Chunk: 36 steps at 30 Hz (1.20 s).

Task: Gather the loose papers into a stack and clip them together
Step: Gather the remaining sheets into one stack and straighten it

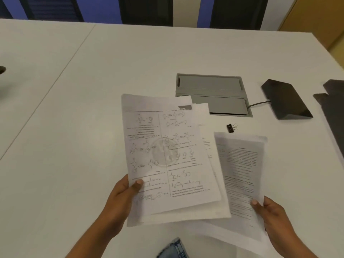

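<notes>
Head view: the left hand [123,197] pinches a fanned bundle of papers [167,155] at its lower edge; the right hand [270,213] pinches another sheet [240,175]. Light, floppy, slippery sheets, best gripped at the edges. The binder clip [231,127] lies beyond them on the table [65,127]

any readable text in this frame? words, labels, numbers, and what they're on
None legible.
Left-hand papers: chemical structure diagrams and printed lines, seen upside down, too blurred to read; a faint round watermark, unreadable.
Right-hand sheet: dense paragraphs with a heading, too blurred to read.
Binder clip, grey hatch, black device: no visible markings.
</notes>
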Available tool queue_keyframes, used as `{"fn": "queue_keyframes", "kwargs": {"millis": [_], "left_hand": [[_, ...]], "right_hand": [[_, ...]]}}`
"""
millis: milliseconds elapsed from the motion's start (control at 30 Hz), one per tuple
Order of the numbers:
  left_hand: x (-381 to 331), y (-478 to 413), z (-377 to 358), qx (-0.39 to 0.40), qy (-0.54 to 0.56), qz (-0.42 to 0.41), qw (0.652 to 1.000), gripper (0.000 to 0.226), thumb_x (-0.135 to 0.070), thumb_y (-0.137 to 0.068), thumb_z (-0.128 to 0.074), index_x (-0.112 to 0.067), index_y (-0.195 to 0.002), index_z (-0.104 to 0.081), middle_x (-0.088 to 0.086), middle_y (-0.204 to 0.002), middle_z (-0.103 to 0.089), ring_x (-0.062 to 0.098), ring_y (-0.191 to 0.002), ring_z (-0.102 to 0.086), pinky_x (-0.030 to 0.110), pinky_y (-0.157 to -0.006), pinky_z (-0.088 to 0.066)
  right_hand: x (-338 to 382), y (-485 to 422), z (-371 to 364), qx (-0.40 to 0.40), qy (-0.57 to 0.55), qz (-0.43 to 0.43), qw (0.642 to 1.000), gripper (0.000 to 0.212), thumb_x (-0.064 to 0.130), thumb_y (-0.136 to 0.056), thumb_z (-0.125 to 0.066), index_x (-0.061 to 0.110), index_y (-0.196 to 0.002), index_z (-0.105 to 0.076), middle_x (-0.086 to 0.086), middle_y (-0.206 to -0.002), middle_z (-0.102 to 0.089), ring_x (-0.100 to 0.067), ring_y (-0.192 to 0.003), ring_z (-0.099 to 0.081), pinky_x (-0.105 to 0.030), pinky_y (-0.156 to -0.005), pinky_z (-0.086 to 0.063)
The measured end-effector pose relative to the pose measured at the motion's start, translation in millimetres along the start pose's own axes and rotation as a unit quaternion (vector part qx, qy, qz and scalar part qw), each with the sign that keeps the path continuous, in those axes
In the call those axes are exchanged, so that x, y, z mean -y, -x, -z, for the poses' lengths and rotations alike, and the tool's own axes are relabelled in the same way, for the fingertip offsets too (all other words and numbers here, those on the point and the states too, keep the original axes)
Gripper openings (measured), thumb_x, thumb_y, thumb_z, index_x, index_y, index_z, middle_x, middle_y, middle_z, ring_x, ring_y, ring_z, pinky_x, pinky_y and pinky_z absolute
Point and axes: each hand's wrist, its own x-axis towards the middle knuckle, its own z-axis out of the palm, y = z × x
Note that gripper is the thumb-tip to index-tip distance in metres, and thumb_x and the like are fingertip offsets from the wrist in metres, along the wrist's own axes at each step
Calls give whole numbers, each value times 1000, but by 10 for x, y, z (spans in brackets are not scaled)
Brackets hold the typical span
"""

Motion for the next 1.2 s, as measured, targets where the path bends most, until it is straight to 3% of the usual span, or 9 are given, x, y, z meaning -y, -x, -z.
{"fn": "queue_keyframes", "kwargs": {"millis": [133, 267, 400, 567, 667, 800, 933, 1033, 1200], "left_hand": [[-12, 15, -215, 52, 23, 2, 998, 31, -8, -98, -47, -16, -123, -62, 8, -117, -73, 30, -108, -69, 50, -95, -51], [47, -8, -404, 62, -22, -7, 998, 38, -6, -98, -49, -29, -127, -58, -2, -123, -70, 24, -115, -66, 51, -102, -48], [47, 3, -517, 12, -109, -31, 993, 36, -11, -99, -50, -38, -121, -57, -14, -116, -70, 11, -108, -67, 42, -97, -53], [-9, -4, -540, -51, -214, -105, 970, 29, -26, -94, -60, -49, -110, -53, -19, -111, -62, 10, -99, -64, 33, -78, -58], [-48, -109, -463, -80, -145, -87, 982, 44, -23, -91, -66, -43, -124, -47, -13, -119, -59, 12, -103, -62, 31, -80, -54], [-106, -239, -406, 73, 75, 70, 992, 46, -22, -87, -67, -26, -131, -56, 5, -124, -70, 31, -109, -68, 55, -95, -51], [-68, -269, -562, 103, 59, 63, 991, 39, -5, -86, -67, -16, -123, -63, 10, -117, -73, 33, -103, -71, 56, -92, -53], [-53, -329, -676, 95, 59, 45, 993, 39, 3, -87, -65, -17, -120, -63, 8, -113, -74, 32, -101, -72, 55, -88, -56], [-97, -502, -890, 32, 14, -27, 999, 51, 2, -87, -66, -29, -125, -55, 0, -120, -68, 28, -109, -65, 55, -88, -56]], "right_hand": [[118, 21, -210, 47, 30, 14, 998, 17, 7, -92, -60, 9, -104, -73, -14, -98, -77, -26, -80, -74, -29, -62, -55], [272, 51, -358, 100, 35, 26, 994, 11, 8, -80, -66, 12, -75, -74, -12, -77, -76, -22, -63, -71, -29, -55, -54], [346, 38, -438, 111, 39, 40, 992, 24, 1, -93, -55, 14, -96, -75, -10, -91, -77, -26, -79, -75, -31, -61, -57], [428, 31, -422, 124, 17, 42, 991, 26, -2, -91, -56, 13, -101, -74, -11, -93, -78, -28, -80, -75, -31, -60, -58], [469, 38, -389, 137, 17, 47, 989, 25, -1, -91, -57, 14, -102, -74, -11, -94, -77, -29, -82, -75, -32, -62, -57], [543, 50, -365, 123, 25, 47, 991, 19, 16, -97, -55, 18, -105, -72, -7, -95, -77, -26, -86, -74, -32, -67, -57], [621, -19, -366, 106, -4, -12, 994, 36, 56, -95, -37, 35, -90, -66, 9, -82, -73, -16, -86, -66, -34, -73, -52], [656, -100, -408, 173, -16, 27, 985, 28, 40, -92, -54, 26, -111, -68, -2, -109, -75, -23, -102, -70, -46, -92, -53], [730, -305, -456, 159, -25, 102, 982, 47, 16, -78, -73, 14, -124, -63, -5, -116, -73, -25, -104, -70, -44, -87, -57]]}}
